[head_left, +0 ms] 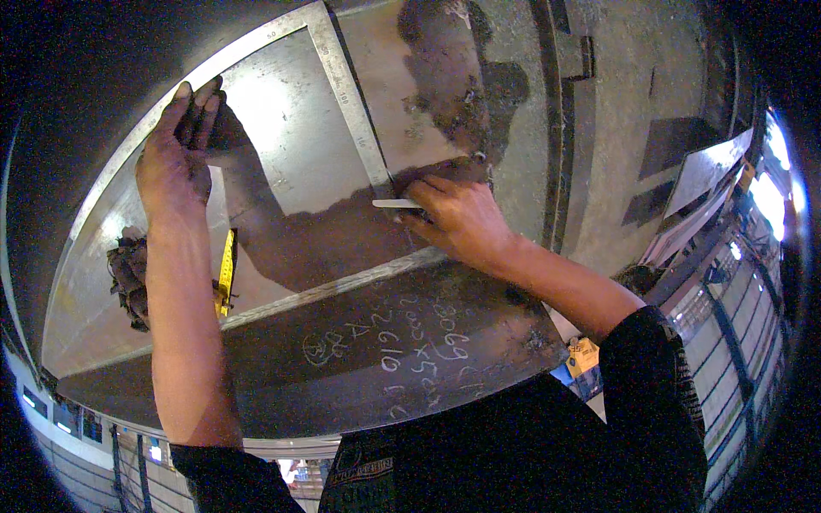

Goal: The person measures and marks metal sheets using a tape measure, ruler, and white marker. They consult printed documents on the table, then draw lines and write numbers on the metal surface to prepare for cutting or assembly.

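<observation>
Apparently steadying the steel square (341,81) against slipping at eleven o'clock on metal plate (291,128) with an unclosed left hand (175,158), pinching a pale marking stick (395,204) in the right hand (462,214) by the square's five-o'clock end.

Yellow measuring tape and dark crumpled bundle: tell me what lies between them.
In the head view, the left forearm crosses between the yellow measuring tape and the dark bundle.

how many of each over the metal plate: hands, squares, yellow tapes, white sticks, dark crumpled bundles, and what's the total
Left hand and right hand: 2
Metal square: 1
Yellow tape: 1
White stick: 1
Dark crumpled bundle: 1
Total: 6
</observation>
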Action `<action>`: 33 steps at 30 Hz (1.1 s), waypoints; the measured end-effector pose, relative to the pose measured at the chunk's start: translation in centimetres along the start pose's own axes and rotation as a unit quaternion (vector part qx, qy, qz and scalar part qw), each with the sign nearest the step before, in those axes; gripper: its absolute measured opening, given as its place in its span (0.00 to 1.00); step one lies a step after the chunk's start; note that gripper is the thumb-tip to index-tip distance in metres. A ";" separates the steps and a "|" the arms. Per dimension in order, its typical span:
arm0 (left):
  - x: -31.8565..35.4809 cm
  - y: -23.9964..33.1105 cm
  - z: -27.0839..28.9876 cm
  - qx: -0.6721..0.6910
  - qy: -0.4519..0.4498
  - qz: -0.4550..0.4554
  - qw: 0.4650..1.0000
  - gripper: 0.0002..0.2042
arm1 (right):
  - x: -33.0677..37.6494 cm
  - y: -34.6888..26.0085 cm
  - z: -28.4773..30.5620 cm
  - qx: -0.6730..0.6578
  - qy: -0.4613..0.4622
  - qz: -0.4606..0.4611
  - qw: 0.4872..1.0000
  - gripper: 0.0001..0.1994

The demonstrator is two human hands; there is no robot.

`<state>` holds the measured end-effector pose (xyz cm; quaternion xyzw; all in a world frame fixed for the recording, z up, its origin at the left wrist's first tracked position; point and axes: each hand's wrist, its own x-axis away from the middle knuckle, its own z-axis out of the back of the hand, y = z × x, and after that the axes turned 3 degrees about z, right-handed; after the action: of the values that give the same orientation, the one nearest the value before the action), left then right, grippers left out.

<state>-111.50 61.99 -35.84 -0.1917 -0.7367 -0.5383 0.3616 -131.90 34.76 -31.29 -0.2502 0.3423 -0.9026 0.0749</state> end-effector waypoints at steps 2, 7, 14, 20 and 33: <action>0.3 0.1 -0.4 -0.010 0.010 -0.002 1.000 0.13 | -0.3 -0.1 0.1 -0.001 -0.010 -0.013 1.000 0.14; 2.1 0.5 -1.7 -0.121 0.022 -0.056 0.991 0.13 | -0.2 0.0 -0.3 0.007 0.022 0.001 1.000 0.15; 1.6 0.2 -1.5 -0.104 0.007 -0.057 0.993 0.12 | -0.1 0.2 -0.4 0.028 0.038 0.018 0.999 0.14; 2.1 0.3 -2.0 -0.034 0.036 -0.025 0.998 0.11 | -0.2 0.1 -0.5 0.017 0.043 0.013 0.999 0.14; 2.9 -0.3 -3.4 0.052 0.075 -0.033 0.995 0.08 | -0.2 -0.2 -0.1 0.011 0.027 -0.012 0.999 0.13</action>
<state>-112.52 58.42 -33.38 -0.1070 -0.7404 -0.5241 0.4072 -131.78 35.05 -31.26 -0.2286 0.3314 -0.9136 0.0573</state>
